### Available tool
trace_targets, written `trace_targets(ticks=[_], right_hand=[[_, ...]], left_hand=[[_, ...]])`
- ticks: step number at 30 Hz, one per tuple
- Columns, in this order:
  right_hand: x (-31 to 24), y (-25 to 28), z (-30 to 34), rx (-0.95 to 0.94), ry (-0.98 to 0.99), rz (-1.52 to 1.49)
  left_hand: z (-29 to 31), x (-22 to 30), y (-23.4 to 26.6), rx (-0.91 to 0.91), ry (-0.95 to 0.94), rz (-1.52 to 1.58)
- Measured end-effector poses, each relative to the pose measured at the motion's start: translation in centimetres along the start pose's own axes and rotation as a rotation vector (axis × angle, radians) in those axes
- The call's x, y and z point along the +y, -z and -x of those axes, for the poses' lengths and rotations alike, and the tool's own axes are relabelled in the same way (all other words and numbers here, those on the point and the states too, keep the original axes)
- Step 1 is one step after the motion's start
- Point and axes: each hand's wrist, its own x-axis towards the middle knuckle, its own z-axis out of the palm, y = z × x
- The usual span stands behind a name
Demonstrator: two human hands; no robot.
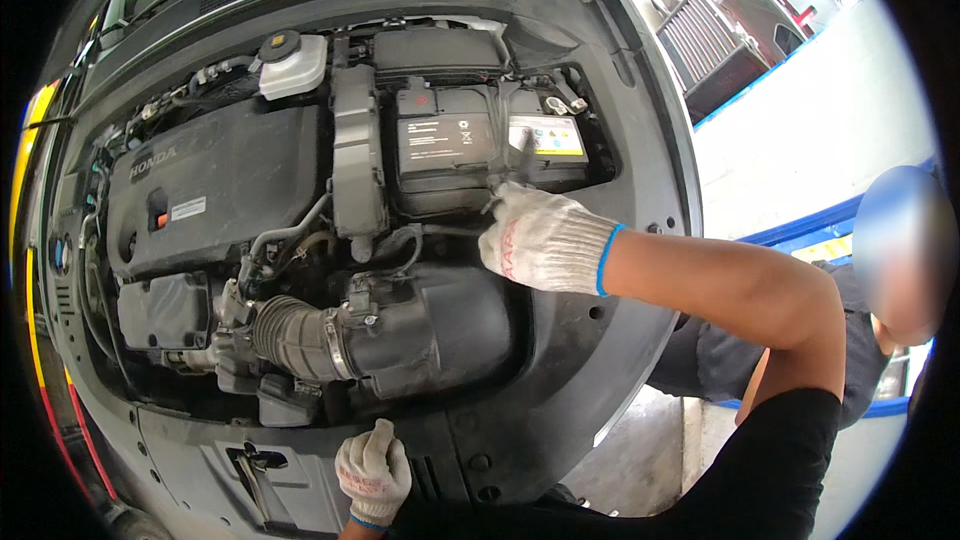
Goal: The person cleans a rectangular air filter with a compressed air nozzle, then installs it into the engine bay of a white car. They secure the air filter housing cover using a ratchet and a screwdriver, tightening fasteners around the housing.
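My right hand [545,240], in a white knit glove with a blue cuff, reaches to the front edge of the car battery [445,145]. Its fingers are closed at the lower end of the dark battery hold-down bracket [503,130]. What they grip is hidden, and a blurred dark shape stands just above the knuckles. My left hand [375,473], gloved the same way, rests on the black front panel [450,445] with its fingers curled in; nothing shows in them. A battery terminal clamp [558,106] lies at the battery's far right corner.
Around the battery are the engine cover [215,170], a white fluid reservoir [293,65], a ribbed intake hose [295,338] and the black air box [455,325]. Another person [720,355] is beyond the right fender. A grey tool cabinet [710,40] is farther back.
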Motion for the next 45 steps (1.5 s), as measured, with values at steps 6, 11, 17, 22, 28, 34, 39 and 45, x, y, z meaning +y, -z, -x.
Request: trace_targets(ticks=[6,11,17,22,28,34,39,45], right_hand=[[-0.5,-0.7,0.8,-0.028,-0.400,-0.443],[-0.2,1.7,0.0,-0.197,-0.430,-0.481],[-0.5,-1.8,0.9,0.020,-0.385,-0.520],[1.3,-1.8,0.8,0.129,-0.269,-0.425],[1.7,-2.1,0.8,0.165,-0.252,-0.417],[0.5,-2.9,1.0,0.234,-0.459,-0.553],[0.4,-2.6,1.3,0.155,-0.521,-0.605],[2.2,-0.5,0.2,0.120,-0.146,0.171]], left_hand=[[-0.1,-0.3,0.0,0.016,-0.041,0.032],[-1.3,0.0,0.1,0.050,0.007,0.187],[-15.4,5.5,-2.2,0.131,-0.207,0.323],[-24.6,5.5,-9.4,-0.428,0.057,0.408],[-27.2,8.0,-12.3,-0.461,0.097,0.289],[-27.4,8.7,-11.2,-0.465,0.090,0.296],[-27.6,8.8,-11.6,-0.505,0.045,0.279],[-27.4,7.0,-13.2,-0.475,-0.125,0.198]])
